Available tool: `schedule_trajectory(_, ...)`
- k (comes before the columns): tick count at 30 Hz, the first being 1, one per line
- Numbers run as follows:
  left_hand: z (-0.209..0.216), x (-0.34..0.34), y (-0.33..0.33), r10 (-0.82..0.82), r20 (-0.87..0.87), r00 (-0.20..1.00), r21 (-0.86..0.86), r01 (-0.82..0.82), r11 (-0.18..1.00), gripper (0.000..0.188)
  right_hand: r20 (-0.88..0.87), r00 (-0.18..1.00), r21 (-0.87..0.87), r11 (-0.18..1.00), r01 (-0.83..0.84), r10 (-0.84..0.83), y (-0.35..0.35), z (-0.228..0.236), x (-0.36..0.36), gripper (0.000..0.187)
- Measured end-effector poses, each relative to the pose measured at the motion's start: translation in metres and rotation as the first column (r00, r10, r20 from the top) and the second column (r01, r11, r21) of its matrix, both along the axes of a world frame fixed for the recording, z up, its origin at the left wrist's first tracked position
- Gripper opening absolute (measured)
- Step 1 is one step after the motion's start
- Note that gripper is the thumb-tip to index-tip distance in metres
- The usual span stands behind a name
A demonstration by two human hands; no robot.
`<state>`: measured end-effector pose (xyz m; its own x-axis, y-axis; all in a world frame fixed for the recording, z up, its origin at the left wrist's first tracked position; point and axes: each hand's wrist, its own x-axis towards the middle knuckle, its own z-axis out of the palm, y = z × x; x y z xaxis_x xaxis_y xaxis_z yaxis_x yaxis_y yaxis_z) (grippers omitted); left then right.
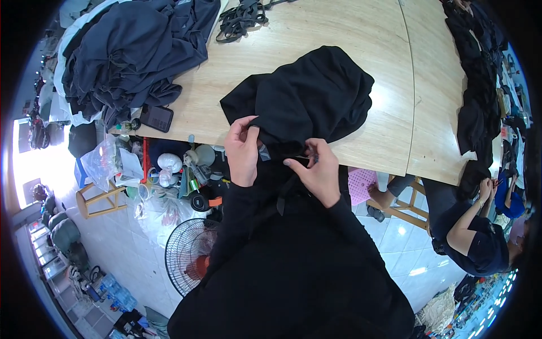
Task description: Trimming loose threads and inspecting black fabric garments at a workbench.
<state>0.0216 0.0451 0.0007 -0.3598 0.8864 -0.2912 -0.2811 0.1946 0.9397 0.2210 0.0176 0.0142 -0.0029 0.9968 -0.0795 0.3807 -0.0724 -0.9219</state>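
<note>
A black garment [316, 90] lies bunched on the table, its near end hanging at the front edge. My left hand [243, 151] is closed on the garment's near left edge, thumb and fingers pinching the cloth. My right hand [320, 174] is closed at the near right edge, its fingers curled into a fold and its thumb pointing left. A small greyish, shiny strip [263, 152] shows in the cloth beside my left fingers. The garment's exact kind cannot be made out.
A dark navy cloth pile [130, 51] lies at the far left, with a phone [156, 118] in front. Black straps [243, 20] lie at the back of the wooden table [384, 135]. A fan [189, 254] stands low left. At right a person [474, 237] handles black cloth [477, 107].
</note>
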Motion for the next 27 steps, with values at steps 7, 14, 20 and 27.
schedule_trajectory(7,0.015,0.002,-0.01,-0.034,-0.073,0.997,0.116,0.042,0.992,0.018,-0.337,0.933,-0.126,0.988,0.087,-0.125,0.016,-0.035,0.017,0.015)
schedule_trajectory(14,-0.002,-0.016,-0.008,-0.104,0.754,0.649,0.046,0.106,0.993,0.029,-0.759,0.159,-0.649,0.753,-0.109,-0.631,0.022,0.021,0.068,0.026)
schedule_trajectory(20,0.01,-0.015,0.003,-0.145,0.813,0.564,-0.006,0.258,0.966,0.033,-0.818,0.337,-0.462,0.882,0.097,-0.466,0.015,0.029,0.096,0.02)
schedule_trajectory(27,0.013,-0.014,0.002,-0.243,0.802,0.546,0.15,0.21,0.966,0.038,-0.798,0.495,-0.307,0.938,0.158,-0.344,0.013,0.036,0.102,0.015)
